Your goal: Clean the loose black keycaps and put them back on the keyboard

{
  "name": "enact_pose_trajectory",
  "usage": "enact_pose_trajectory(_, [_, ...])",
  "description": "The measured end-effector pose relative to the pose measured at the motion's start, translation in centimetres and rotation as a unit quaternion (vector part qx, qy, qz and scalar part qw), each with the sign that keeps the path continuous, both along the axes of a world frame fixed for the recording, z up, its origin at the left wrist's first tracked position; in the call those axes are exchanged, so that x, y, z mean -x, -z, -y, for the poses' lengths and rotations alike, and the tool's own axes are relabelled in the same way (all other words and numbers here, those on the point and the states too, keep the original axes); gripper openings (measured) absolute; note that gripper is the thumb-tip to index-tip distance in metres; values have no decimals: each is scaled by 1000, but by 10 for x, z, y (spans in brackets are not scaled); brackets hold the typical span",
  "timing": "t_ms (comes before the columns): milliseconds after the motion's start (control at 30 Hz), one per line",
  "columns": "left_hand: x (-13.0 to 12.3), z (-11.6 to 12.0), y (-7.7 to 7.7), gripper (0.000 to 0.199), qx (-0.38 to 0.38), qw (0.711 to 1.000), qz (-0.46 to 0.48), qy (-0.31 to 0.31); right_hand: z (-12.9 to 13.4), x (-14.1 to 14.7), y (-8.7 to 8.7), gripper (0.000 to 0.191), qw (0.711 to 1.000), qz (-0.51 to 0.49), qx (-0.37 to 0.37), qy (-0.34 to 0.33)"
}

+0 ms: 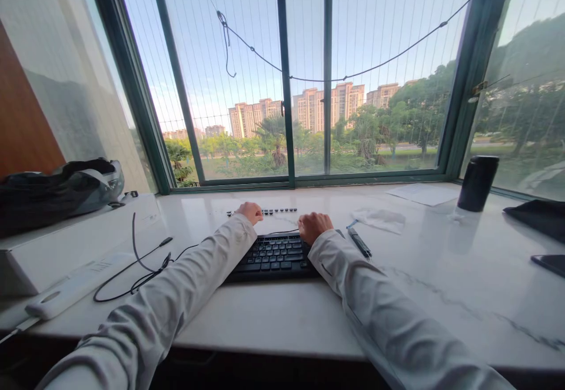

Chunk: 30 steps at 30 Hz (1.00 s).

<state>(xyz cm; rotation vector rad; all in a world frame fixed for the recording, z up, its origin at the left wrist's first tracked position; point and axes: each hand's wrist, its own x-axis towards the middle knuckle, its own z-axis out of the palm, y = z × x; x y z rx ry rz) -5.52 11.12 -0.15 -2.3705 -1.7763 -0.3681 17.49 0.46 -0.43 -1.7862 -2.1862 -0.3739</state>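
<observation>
A black keyboard lies in front of me on the white marble-patterned counter. Beyond its back edge runs a row of small black keycaps. My left hand is at the left part of that row, fingers curled together; whatever they may hold is hidden. Over the keyboard's back right corner is my right hand, its fingers bent and closed, tips out of sight. A slim dark tool with a blue end rests just right of that hand.
Crumpled clear plastic, a paper sheet, a black bottle, dark cloth and a phone are on the right. Leftward are a black cable, a white power strip and a white box under a black bag.
</observation>
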Motion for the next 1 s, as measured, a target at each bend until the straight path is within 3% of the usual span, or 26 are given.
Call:
enact_pose_trajectory(233, [-35,-48,9,29,-8,997,-71,10,-6,-4,4,36,1000,2,4,-2])
enact_pose_trajectory(500, [-49,-56,23,20,-15,993,-114,25,-9,-6,4,37,1000,9,-10,-25])
enact_pose_trajectory(667, [-50,-37,12,21,-42,991,-113,60,-11,-6,4,36,998,-17,-12,-56])
enact_pose_trajectory(867, [-48,6,-15,26,-100,988,-65,103,-12,-4,2,40,989,-24,-87,-114])
enact_pose_trajectory(1000, [-48,41,-23,22,-165,978,37,123,-15,0,2,32,982,-70,-121,-127])
